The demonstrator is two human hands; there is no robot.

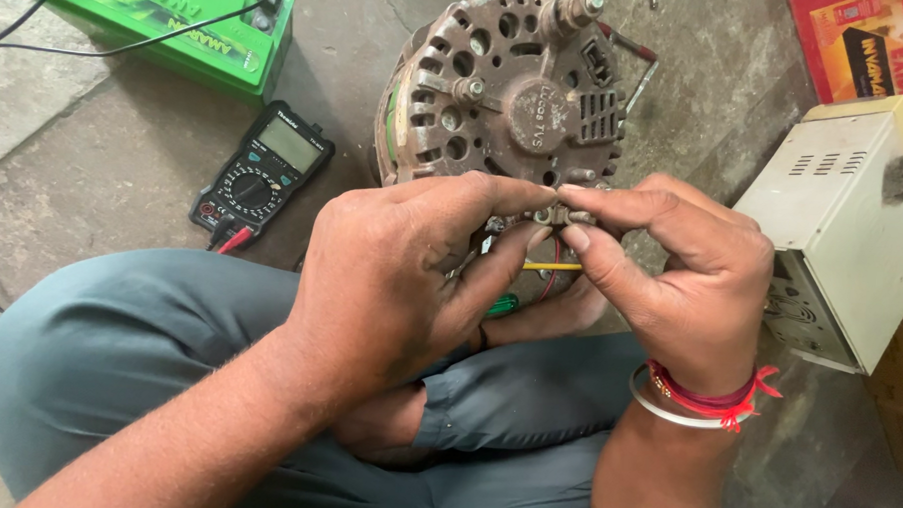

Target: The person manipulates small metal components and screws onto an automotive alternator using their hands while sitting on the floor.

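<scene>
Crossed legs sit nearest; just beyond, left hand and right hand pinch a small connector between fingertips, equally close, touching the alternator's lower edge.

- A small grey metal connector part, pinched between the fingertips of both hands, sits just below the lower edge of the alternator.
- The alternator is a round, grimy grey-brown casting with vent slots, holes and studs; it stands on its edge on the concrete floor, its rear face turned up toward the camera.
- A yellow wire runs level under the fingers, with a red wire just beside it.
</scene>
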